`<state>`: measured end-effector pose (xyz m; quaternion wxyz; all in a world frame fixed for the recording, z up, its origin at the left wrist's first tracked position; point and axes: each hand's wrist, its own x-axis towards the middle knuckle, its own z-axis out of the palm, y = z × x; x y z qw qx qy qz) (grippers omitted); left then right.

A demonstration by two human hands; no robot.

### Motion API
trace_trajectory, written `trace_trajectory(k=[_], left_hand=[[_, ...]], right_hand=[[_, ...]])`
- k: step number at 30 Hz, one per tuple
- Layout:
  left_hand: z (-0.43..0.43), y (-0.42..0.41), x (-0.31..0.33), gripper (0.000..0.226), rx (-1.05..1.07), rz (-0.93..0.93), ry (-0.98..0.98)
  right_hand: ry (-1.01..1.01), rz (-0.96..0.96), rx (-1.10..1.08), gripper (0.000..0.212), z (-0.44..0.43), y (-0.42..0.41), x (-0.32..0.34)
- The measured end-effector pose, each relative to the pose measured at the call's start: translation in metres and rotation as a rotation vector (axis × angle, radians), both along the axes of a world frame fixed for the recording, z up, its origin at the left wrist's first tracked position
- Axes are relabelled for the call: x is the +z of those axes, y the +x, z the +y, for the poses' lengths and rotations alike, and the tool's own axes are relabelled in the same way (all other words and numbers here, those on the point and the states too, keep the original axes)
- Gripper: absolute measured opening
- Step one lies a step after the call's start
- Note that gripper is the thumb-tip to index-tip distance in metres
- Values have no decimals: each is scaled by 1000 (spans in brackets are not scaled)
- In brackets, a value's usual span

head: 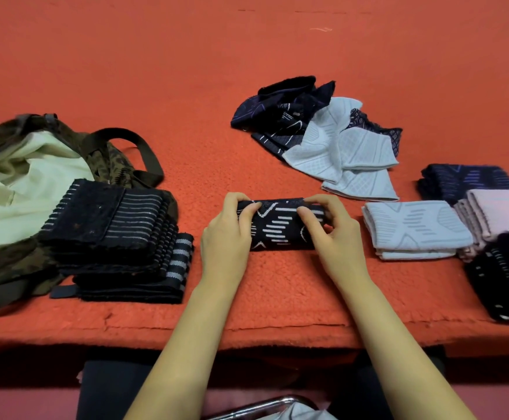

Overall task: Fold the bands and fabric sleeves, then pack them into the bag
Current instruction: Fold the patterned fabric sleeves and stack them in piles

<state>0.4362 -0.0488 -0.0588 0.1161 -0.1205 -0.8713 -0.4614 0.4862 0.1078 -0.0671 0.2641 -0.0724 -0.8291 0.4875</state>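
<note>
The dark patterned sleeve (280, 233) lies on the red bench (277, 286) directly between the two hands, its far edge doubled or rolled over; the step in hand, as I judge it, is the folding of this one piece, with the packing not yet begun. The left hand (226, 237) curls its fingers (241, 201) round the sleeve's left end; the right hand (335, 234) pinches the right end, its fingers (307, 213) bent close on the cloth; both hold the sleeve, and neither is spread wide. The next move probably calls for bringing the far edge over evenly and pressing it flat, with the ends kept square so that it stacks; the knit looks soft and springy, and it may unroll if let go too soon.

Near the left fingers, on their left, sits a stack of folded dark bands (117, 237); it rests against the camouflage bag (2, 262), whose mouth gapes and shows a pale lining. Near the right fingers, on their right, lies a folded pale sleeve (413, 228); past it are a folded pink piece (495, 213) and further dark folded pieces. Beyond the fingers, well apart, a loose heap of sleeves (317, 131) is not yet folded.
</note>
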Motion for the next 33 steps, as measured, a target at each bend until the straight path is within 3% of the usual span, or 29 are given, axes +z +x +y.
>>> trace_trajectory(k=[3,7,12,19,24,29,33], left_hand=[[1,-1,1,21,84,-2,-38],[3,0,1,28,51,-33,36],[-5,8,-4,47,-95,5,-16],[-2,5,-11,41,-25,-50,-181],[-1,3,-20,36,89,38,-322],[3,4,-23,46,184,92,-477],[6,2,-26,46,228,96,-553]], right_hand=[[44,-110,104,48,2,1,1],[51,-133,85,60,3,-4,-5],[149,-143,48,51,1,-10,-7],[301,-172,0,30,-1,-16,-12],[382,-180,-75,36,-3,-16,-10],[421,-293,-144,52,-6,-14,-7],[417,-324,-132,52,-5,-16,-6]])
